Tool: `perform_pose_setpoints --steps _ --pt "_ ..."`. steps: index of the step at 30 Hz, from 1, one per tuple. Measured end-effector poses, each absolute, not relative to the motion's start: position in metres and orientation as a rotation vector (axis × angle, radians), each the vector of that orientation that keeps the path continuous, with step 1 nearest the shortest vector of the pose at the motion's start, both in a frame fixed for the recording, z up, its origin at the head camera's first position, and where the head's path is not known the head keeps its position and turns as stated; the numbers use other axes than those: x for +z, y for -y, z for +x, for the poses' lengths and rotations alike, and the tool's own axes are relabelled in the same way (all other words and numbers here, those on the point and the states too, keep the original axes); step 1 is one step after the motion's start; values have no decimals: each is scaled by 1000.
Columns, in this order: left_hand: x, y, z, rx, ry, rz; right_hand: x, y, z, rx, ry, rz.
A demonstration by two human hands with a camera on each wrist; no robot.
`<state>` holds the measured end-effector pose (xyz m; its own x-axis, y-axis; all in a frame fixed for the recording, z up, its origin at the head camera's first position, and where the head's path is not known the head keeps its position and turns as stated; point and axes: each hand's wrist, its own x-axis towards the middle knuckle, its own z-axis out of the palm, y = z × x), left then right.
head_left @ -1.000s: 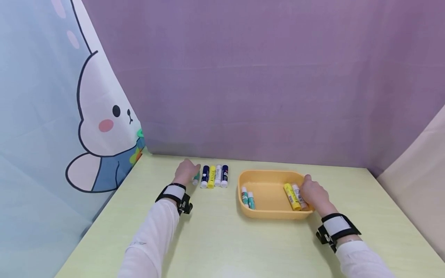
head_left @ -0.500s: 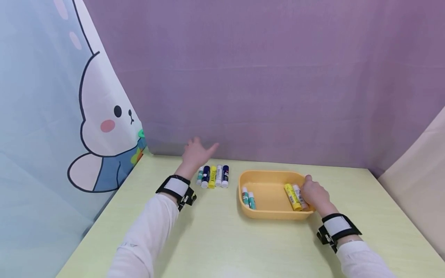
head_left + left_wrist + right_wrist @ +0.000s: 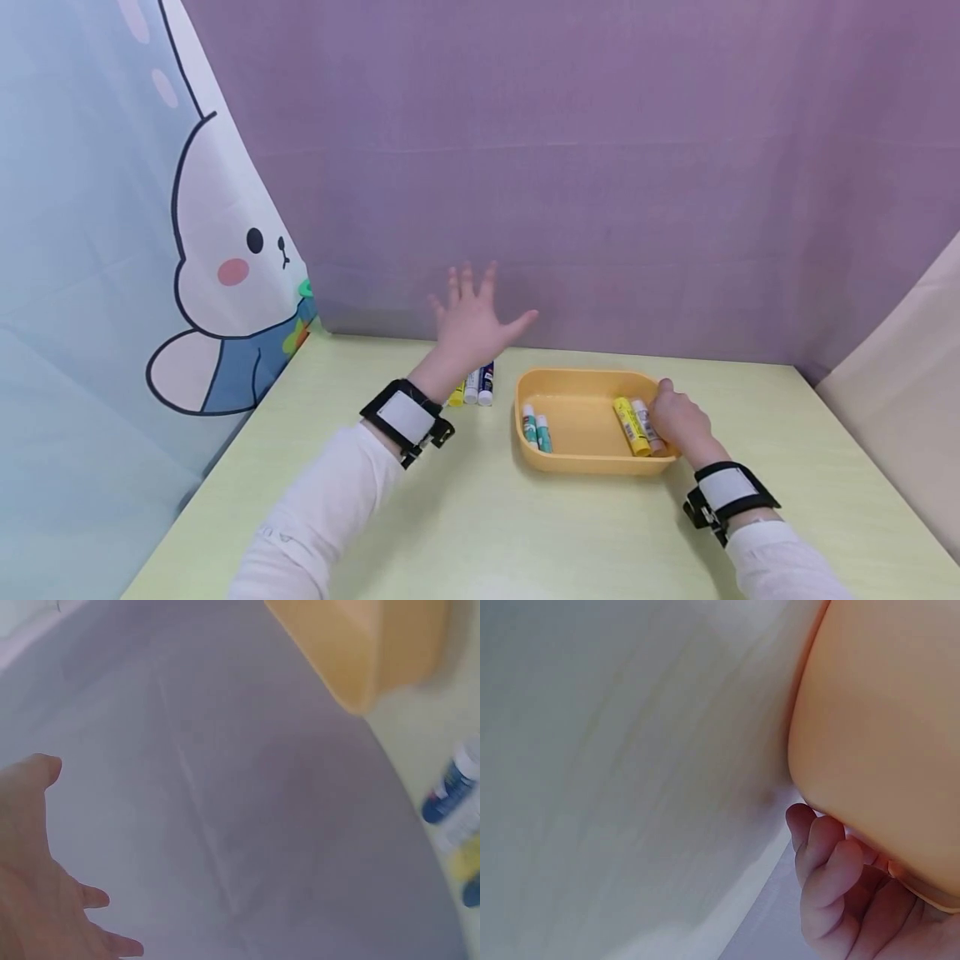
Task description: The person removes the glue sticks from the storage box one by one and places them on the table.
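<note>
My left hand (image 3: pixel 471 327) is raised above the far part of the table with its fingers spread, holding nothing. Beneath and behind its wrist lies a row of glue sticks; a dark blue glue stick (image 3: pixel 486 385), a white one (image 3: pixel 471 387) and part of a yellow one show, while the arm hides the others. With curled fingers my right hand (image 3: pixel 678 421) grips the right rim of a yellow-orange plastic basket (image 3: pixel 581 463). Inside it, two small green-and-white glue sticks (image 3: pixel 536 429) lean at the left, and a yellow glue stick (image 3: pixel 632 426) lies beside a whitish one (image 3: pixel 647 427) at the right.
A pale yellow-green table (image 3: pixel 525 533) carries everything. Behind it hangs a purple cloth (image 3: pixel 600 183). On the left is a light blue curtain (image 3: pixel 82 333) with a cartoon figure, and a pale cloth (image 3: pixel 900 358) hangs on the right.
My left hand has let go of a green glue stick at the row's left end, then risen and moved right with its fingers spreading. The right hand and basket have stayed in place.
</note>
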<state>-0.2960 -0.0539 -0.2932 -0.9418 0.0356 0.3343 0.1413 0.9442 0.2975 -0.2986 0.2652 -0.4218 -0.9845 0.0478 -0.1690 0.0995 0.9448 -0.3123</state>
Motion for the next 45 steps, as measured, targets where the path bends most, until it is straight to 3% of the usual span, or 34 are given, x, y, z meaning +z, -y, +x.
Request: perform_pose_setpoints --steps 10,22,45 --pt "-285 4 -267 -438 2787 -391 -422 -267 -299 -469 -2938 120" --pt "-323 -52 -250 -337 2790 -617 -421 -271 -300 -465 -2945 80" --pt "-403 -112 -252 -525 3078 -625 -418 -265 -298 -496 -2976 62"
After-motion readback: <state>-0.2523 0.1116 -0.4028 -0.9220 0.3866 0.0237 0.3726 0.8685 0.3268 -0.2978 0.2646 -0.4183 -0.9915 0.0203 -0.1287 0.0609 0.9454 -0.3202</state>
